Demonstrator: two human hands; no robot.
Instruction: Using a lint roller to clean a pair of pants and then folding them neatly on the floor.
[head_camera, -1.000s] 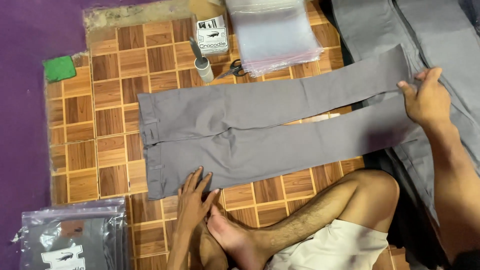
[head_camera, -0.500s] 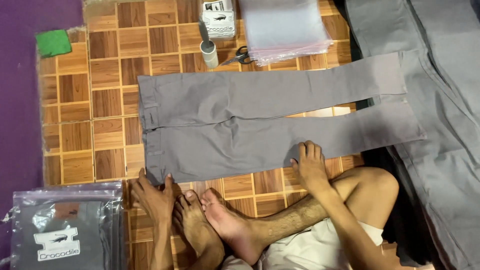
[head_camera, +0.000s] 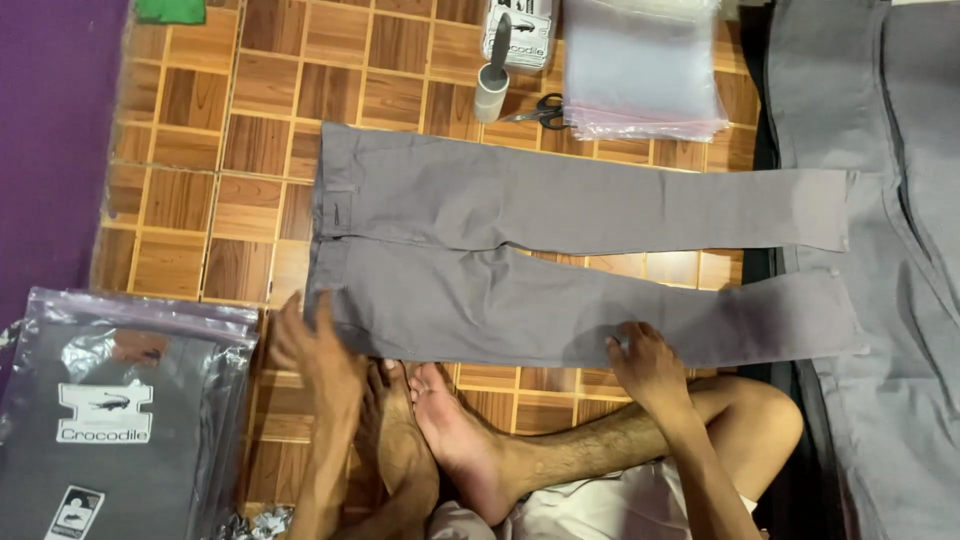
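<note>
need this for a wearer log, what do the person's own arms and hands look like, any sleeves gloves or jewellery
Both arms are bare from the forearms down, with no sleeves in view. The left hand and the right hand wear no gloves, and no rings, watch or wristbands show. The forearms are hairy. Light-coloured shorts are the only clothing visible on the person.
</note>
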